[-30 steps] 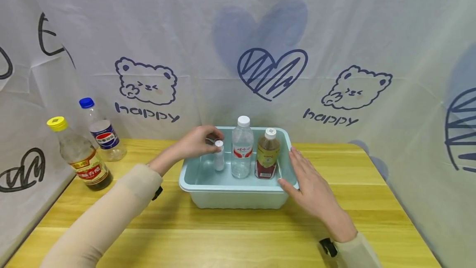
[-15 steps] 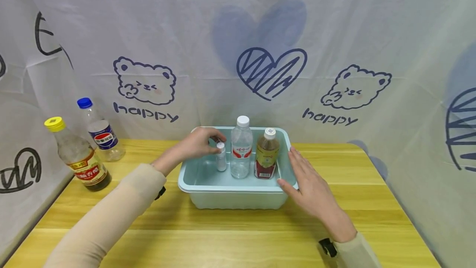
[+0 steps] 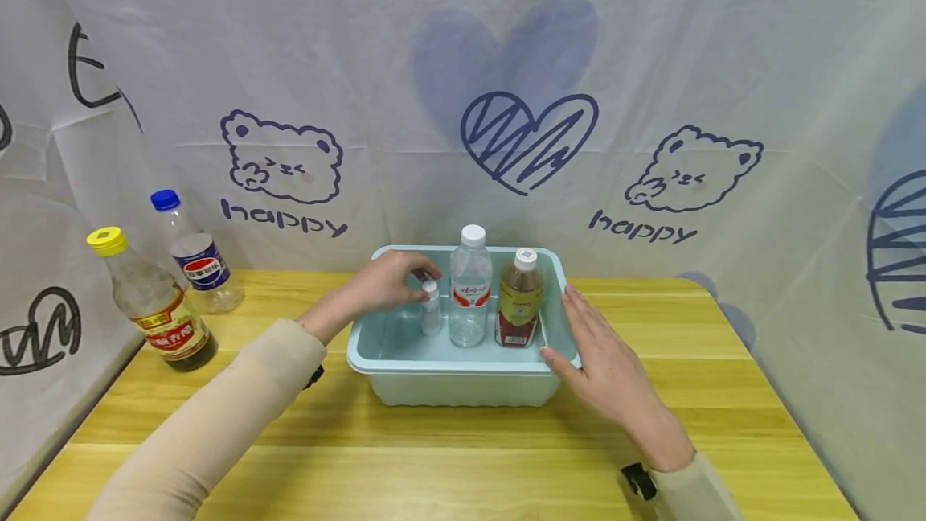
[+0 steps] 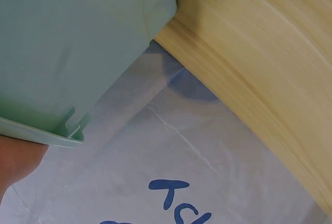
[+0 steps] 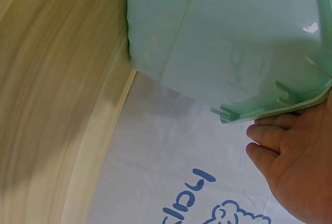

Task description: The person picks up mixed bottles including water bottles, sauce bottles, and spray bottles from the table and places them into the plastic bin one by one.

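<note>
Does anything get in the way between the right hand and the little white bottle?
Yes: the tub's right rim, then the brownish bottle and the clear bottle, stand between the right hand and the little white bottle.

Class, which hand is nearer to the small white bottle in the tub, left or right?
Left. The left hand is at the top of the small white bottle; the right hand is at the right edge of the tub, beyond the two taller bottles.
</note>
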{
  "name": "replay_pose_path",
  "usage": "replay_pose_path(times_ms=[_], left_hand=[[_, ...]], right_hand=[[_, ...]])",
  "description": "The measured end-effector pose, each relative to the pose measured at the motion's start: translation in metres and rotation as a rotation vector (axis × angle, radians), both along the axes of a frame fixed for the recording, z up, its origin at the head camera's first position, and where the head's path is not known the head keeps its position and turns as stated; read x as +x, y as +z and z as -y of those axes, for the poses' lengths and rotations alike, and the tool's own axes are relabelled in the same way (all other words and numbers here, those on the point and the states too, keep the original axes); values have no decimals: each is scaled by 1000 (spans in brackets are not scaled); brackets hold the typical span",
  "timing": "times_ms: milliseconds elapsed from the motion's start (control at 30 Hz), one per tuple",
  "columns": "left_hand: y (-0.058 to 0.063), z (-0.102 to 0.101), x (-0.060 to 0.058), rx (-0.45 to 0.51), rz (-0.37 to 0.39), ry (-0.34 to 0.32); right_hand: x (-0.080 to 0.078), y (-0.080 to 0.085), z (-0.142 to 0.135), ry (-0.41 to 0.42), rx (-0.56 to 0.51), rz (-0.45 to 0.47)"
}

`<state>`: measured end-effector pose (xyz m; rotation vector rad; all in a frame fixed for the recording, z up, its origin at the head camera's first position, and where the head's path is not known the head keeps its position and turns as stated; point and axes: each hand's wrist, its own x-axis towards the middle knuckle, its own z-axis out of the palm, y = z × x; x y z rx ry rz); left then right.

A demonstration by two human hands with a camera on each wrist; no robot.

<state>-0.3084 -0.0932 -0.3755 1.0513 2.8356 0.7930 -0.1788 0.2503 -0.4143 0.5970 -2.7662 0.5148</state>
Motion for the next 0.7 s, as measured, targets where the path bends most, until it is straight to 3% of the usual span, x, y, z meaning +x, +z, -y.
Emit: replay_pose_path(times_ms=[467, 700], left_hand=[[0, 3, 3, 1, -44, 5], [-1, 9, 9, 97, -65, 12]], right_hand=[[-1, -1, 0, 7, -1, -10], [-1, -2, 0, 13, -3, -17]])
